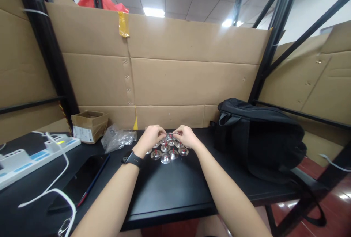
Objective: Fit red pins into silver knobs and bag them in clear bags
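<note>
Several small silver finger cymbals (165,157) with red loops at their centres lie in a cluster on the black tabletop. At the back of the cluster, my left hand (153,136) pinches the left edge of a finger cymbal (170,134) between thumb and fingers. My right hand (187,137) pinches on the opposite side, its fingertips closed at that cymbal's right edge. Both hands are held just above the other cymbals, and partly cover those at the sides. Whether the pinched piece is one cymbal or two is hard to see. A dark watch (132,159) is on my left wrist.
A black backpack (263,138) stands at the right. To the left are crumpled clear plastic (117,137), an open cardboard box (90,125), a dark phone-like slab (82,178), a white power strip (41,160) and a white cable (65,197). A cardboard wall (192,83) closes the back.
</note>
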A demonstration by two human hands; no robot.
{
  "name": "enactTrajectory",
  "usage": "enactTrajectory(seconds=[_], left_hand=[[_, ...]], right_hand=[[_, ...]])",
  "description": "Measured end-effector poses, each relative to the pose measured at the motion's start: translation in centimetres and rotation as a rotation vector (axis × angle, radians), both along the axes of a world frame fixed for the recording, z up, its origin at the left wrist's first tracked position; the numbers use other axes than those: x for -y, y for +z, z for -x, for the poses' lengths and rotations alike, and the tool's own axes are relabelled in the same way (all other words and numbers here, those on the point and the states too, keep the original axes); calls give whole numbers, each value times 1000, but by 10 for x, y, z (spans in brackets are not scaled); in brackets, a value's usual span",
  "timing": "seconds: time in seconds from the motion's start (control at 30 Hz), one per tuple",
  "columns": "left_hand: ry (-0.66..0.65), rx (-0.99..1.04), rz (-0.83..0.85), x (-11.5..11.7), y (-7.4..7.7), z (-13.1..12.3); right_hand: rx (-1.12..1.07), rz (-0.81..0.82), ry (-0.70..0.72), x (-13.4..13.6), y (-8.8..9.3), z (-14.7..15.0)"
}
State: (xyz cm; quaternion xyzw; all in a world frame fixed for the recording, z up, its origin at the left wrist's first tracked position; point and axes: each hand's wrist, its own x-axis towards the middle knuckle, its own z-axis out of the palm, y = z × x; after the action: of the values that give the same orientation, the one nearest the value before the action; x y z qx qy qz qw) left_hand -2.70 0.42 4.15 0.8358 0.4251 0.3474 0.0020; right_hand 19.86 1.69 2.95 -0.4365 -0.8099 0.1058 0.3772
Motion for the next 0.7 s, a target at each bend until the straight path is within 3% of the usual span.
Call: enactTrajectory(seconds=[0.07,0.23,0.3,0.47,0.53,0.63,0.7], left_hand=[[-10,25,-29,2,2,1],[-36,265,71,-2,4,12],[-24,354,89,-6,3,19],[37,427,101,-16,2,33],[162,423,83,-19,-1,38],[419,305,107,-23,-8,44],[489,161,180,-24,-13,47]], right_hand=[[-61,2,32,2,3,1],[-400,307,352,0,10,15],[-449,312,363,-6,14,25],[-425,298,236,-40,26,49],[-416,350,135,-59,27,55],[-326,402,-155,-89,22,58],[-276,413,-251,-104,14,60]])
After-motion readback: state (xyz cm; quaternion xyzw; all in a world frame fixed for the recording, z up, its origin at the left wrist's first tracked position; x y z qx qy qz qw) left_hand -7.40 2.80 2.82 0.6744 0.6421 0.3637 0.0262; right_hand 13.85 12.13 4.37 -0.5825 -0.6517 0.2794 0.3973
